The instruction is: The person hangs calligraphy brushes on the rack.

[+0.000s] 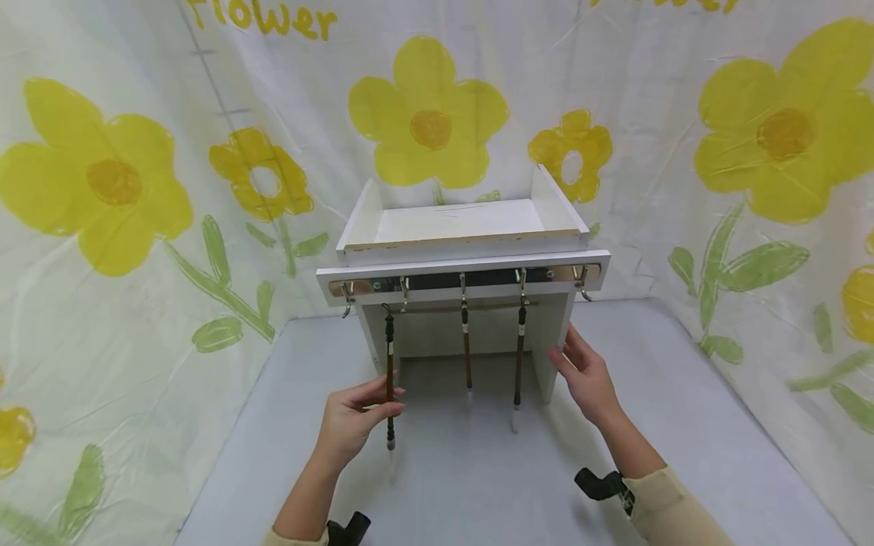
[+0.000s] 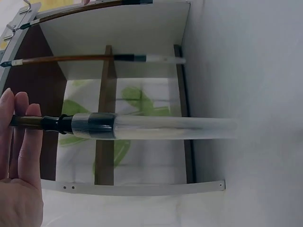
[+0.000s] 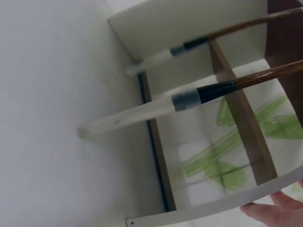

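In the head view my left hand (image 1: 355, 421) pinches a calligraphy brush (image 1: 390, 379) by its dark handle, upright, tip down. A clear cap (image 2: 175, 127) covers its bristles. The hanging loop at its top lies between the two leftmost hooks; whether it touches one I cannot tell. Two more brushes, a middle one (image 1: 467, 345) and a thicker one (image 1: 520, 356), hang from hooks on the metal rail (image 1: 437, 280). My right hand (image 1: 589, 379) touches the right side panel (image 1: 556, 341) of the white shelf (image 1: 464, 250) with loosely bent fingertips.
The shelf stands on a pale table (image 1: 471, 470) against a flower-patterned sheet (image 1: 273, 76). Its top carries a low open tray (image 1: 464, 220). A brown crossbar (image 2: 105, 156) runs across the shelf's back. Black camera mounts (image 1: 601, 485) sit on both wrists.
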The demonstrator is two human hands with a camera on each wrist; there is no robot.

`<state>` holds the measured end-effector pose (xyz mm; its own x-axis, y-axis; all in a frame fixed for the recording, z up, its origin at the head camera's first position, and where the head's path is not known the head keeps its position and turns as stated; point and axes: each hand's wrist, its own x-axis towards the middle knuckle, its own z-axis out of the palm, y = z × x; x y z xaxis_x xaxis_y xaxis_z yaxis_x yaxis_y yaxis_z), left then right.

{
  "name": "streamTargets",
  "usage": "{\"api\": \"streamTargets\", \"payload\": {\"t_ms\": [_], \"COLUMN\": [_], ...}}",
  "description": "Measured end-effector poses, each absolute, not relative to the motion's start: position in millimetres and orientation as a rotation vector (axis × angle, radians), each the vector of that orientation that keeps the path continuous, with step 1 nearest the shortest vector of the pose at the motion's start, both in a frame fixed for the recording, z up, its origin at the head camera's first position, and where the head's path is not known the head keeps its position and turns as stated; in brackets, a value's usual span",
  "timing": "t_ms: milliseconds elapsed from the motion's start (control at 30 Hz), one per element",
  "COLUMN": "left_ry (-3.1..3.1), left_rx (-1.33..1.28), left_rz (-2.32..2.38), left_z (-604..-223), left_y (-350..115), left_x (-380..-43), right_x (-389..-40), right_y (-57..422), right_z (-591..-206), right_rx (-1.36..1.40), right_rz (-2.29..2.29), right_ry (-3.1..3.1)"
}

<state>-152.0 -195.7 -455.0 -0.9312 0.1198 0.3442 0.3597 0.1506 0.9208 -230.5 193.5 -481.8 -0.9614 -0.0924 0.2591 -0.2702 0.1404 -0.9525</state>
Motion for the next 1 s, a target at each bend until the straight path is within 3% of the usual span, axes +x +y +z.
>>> {"api": "streamTargets", "payload": {"t_ms": [1000], "left_ry": [-2.247], "left_rx": [-0.445], "left_rz": [-1.901], "left_z": [-474], "left_y": [-185], "left_x": [-164], "right_x": [-228], "right_y": [193], "right_z": [-480], "right_rx": [0.332], "right_rz": [1.897], "right_ry": [-2.307]}}
